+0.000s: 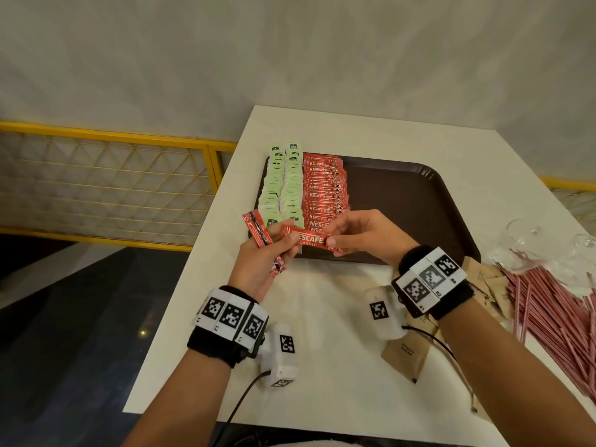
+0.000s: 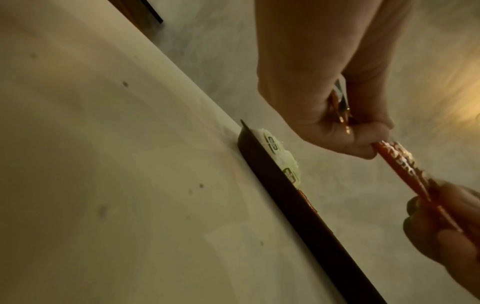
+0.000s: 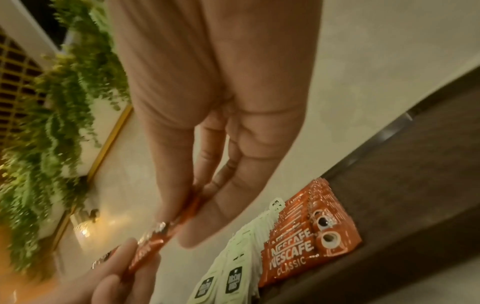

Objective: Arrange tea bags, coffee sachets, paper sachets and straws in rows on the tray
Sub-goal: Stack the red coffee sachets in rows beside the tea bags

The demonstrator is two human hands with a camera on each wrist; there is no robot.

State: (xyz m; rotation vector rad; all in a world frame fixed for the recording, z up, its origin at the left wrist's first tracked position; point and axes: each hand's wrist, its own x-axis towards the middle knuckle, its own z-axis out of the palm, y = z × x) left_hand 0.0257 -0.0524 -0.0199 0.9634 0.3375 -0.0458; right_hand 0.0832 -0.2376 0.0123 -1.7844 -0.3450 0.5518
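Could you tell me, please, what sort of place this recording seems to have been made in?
Probably a café or hotel refreshment area, though I cannot be sure. A brown serving tray holds rows of tea bags and coffee sachets; a heap of wrapped straws lies beside clear glasses, and hanging greenery decorates a wall.

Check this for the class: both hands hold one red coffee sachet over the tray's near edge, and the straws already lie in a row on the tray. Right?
Not quite. The straws lie loose on the table, right of the tray, as the head view shows. Both the left hand and right hand do hold one coffee sachet.
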